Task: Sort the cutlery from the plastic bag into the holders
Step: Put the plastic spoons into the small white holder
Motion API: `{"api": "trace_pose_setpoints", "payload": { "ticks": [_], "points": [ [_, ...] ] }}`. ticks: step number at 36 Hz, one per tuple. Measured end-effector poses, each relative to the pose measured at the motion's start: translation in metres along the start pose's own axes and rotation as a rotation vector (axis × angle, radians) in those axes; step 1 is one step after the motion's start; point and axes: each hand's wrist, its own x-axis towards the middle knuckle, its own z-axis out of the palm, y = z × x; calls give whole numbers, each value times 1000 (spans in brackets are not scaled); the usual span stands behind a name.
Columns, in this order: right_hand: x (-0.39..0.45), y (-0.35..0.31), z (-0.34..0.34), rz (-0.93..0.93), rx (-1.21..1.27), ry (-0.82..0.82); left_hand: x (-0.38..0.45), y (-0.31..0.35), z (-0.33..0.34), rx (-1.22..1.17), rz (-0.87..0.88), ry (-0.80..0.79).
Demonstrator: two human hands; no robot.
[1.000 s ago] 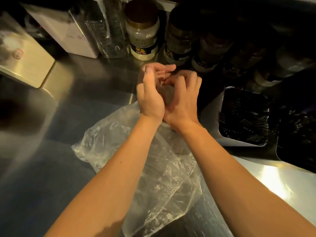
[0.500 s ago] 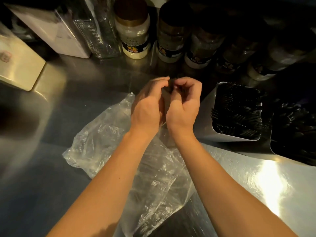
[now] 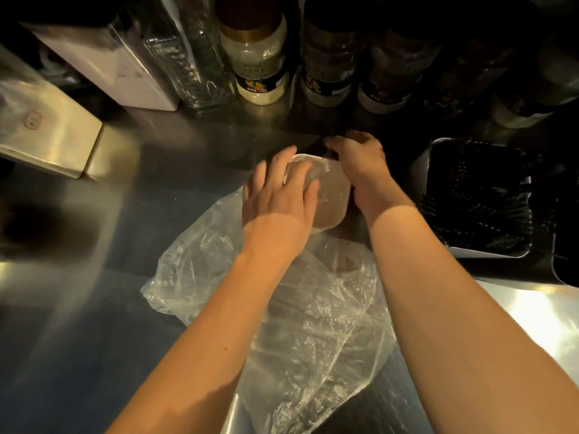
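Observation:
A clear plastic bag (image 3: 313, 333) lies crumpled on the steel counter between my forearms. Its far end rises as a pale, rounded, translucent bulge (image 3: 333, 195) between my hands; what is inside is blurred. My left hand (image 3: 279, 195) rests against the bulge's left side with its fingers spread and fairly straight. My right hand (image 3: 360, 166) curls round the bulge's far right end. A holder (image 3: 419, 170) packed with black cutlery stands just right of my right wrist. A second dark holder (image 3: 564, 270) shows at the right edge.
Several jars (image 3: 260, 67) and bottles line the back of the counter (image 3: 94, 308), close behind my hands. A white box (image 3: 125, 70) and a metal box (image 3: 47, 133) stand at the back left.
My hands were pressed together, pinching at the bag's far end. They have moved apart and slightly right, and the rounded translucent bulge now shows between them.

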Motion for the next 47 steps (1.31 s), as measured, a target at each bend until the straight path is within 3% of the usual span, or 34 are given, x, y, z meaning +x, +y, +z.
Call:
{"api": "trace_pose_setpoints", "payload": {
  "ticks": [3,6,9,16,21,32,38,43,47],
  "points": [
    [5,11,8,28,213,159,-3,-7,5,-34,-77,-22],
    [13,31,10,-89,-106,360,-4,-14,4,-51,-147,18],
    [7,53,6,-173,-499,315,-9,-14,4,-30,-122,28],
    [3,55,1,-196,-711,253,-17,-10,8,-4,-115,72],
    [-2,51,6,-254,-587,220,-16,-13,8,0,-156,74],
    [9,42,3,-83,-681,225,-26,-9,8,2,-136,65],
    [-5,53,-1,-311,-523,277,-23,-6,9,15,-119,53],
    [6,58,11,-361,-739,392,-26,-12,9,-21,-163,91],
    [17,62,16,-241,-825,308,-27,-13,10,-45,-184,104]
  ]
}}
